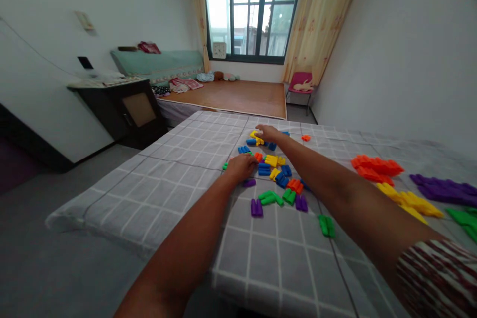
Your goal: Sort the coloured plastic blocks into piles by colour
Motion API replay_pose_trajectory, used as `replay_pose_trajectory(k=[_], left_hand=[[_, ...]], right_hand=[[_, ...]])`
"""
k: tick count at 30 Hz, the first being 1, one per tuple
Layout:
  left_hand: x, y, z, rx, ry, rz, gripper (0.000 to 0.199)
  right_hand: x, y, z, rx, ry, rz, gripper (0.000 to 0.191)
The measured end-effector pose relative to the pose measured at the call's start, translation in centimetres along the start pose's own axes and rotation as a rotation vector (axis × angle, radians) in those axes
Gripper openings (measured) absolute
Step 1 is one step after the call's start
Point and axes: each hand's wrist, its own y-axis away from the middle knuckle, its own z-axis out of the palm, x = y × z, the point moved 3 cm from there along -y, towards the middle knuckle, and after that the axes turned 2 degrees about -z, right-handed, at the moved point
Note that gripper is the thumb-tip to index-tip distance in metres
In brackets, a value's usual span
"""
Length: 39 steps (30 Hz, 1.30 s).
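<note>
Small plastic building blocks in several colours lie in a loose pile on a grey checked cloth. My left hand (241, 167) rests low at the pile's left side, its fingers curled against an orange block (258, 157); part of the grip is hidden. Farther back, my right hand (269, 133) reaches over the pile's far end. Its fingers look apart, just beside a yellow block (256, 135). A blue block (252, 142) lies below that hand. Nearer me are a purple block (257, 207), a green block (289, 196) and a yellow block (275, 161).
Rows of joined orange blocks (376, 168), yellow blocks (410, 201), purple blocks (445, 188) and green blocks (464, 221) lie on the right of the cloth-covered table (167, 194). Beyond it stand a bed (242, 95), a dark cabinet (128, 109) and a pink chair (301, 81).
</note>
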Motion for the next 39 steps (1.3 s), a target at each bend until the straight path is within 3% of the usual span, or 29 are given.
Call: replay_pose_trajectory(k=[4, 9, 12, 17, 22, 25, 27, 30, 33, 36, 39], left_hand=[[-0.4, 0.0, 0.2, 0.013, -0.013, 0.018, 0.029], [-0.5, -0.1, 0.4, 0.023, 0.000, 0.010, 0.029], [-0.6, -0.2, 0.4, 0.026, 0.007, 0.010, 0.029], [-0.8, -0.3, 0.5, 0.032, 0.011, -0.011, 0.029], [-0.9, -0.3, 0.4, 0.037, 0.002, -0.012, 0.029], [-1.3, -0.2, 0.3, 0.037, 0.011, -0.013, 0.029], [-1.6, -0.2, 0.3, 0.034, 0.019, -0.020, 0.030], [-2.0, -0.4, 0.3, 0.022, 0.028, -0.021, 0.032], [-2.2, -0.6, 0.2, -0.007, 0.031, -0.010, 0.033], [-2.2, -0.8, 0.1, -0.025, 0.021, -0.002, 0.034], [-2.3, -0.9, 0.1, -0.026, 0.004, -0.003, 0.034]], right_hand=[[-0.8, -0.9, 1.5, -0.100, 0.032, 0.009, 0.051], [-0.6, 0.1, 0.9, -0.302, -0.006, -0.210, 0.034], [0.2, 1.7, 0.1, -0.380, -0.072, -0.284, 0.035], [1.7, 4.2, -1.4, -0.138, 0.031, -0.135, 0.030], [0.3, 5.6, -0.5, -0.234, 0.096, -0.100, 0.039], [0.1, 6.4, -1.3, -0.186, 0.016, -0.129, 0.047], [1.3, 7.4, -3.2, -0.087, -0.090, -0.188, 0.048], [5.5, 10.9, -7.4, 0.061, -0.282, -0.260, 0.055], [10.5, 17.0, -10.4, -0.007, -0.358, -0.235, 0.055], [14.4, 23.9, -11.3, -0.082, -0.268, -0.142, 0.048], [16.4, 29.5, -10.1, -0.125, -0.142, -0.079, 0.046]])
